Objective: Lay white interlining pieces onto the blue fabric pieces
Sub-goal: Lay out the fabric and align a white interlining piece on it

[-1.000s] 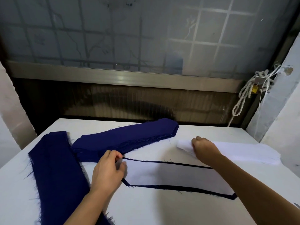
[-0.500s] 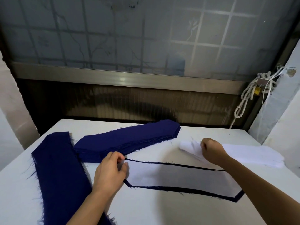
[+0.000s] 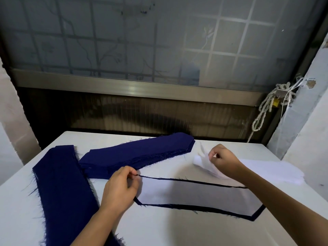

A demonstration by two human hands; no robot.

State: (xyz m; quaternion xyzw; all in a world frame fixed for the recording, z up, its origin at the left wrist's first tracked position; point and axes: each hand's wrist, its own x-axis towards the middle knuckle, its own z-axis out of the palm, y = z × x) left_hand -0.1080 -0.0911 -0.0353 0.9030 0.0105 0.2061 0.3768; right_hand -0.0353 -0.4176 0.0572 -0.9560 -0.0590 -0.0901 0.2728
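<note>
A blue fabric piece [image 3: 195, 208] lies flat in the middle of the white table [image 3: 159, 231], almost covered by a white interlining piece [image 3: 198, 194] so that only a blue border shows. My left hand [image 3: 120, 189] pinches the left end of this pair. My right hand [image 3: 221, 159] pinches the left end of the top sheet of the white interlining stack [image 3: 266, 170] at the right and lifts it, so the sheet curls upward. A stack of blue pieces [image 3: 138, 155] lies behind my left hand.
A second pile of blue fabric [image 3: 60, 192] runs along the table's left side toward me. A dark wall with a metal rail and a frosted window stands behind the table. A knotted rope [image 3: 268, 107] hangs at the right, by a pale pillar.
My right hand has moved right and up, peeling the end of the top interlining sheet off the stack. My left hand has stayed at the left end of the laid piece.
</note>
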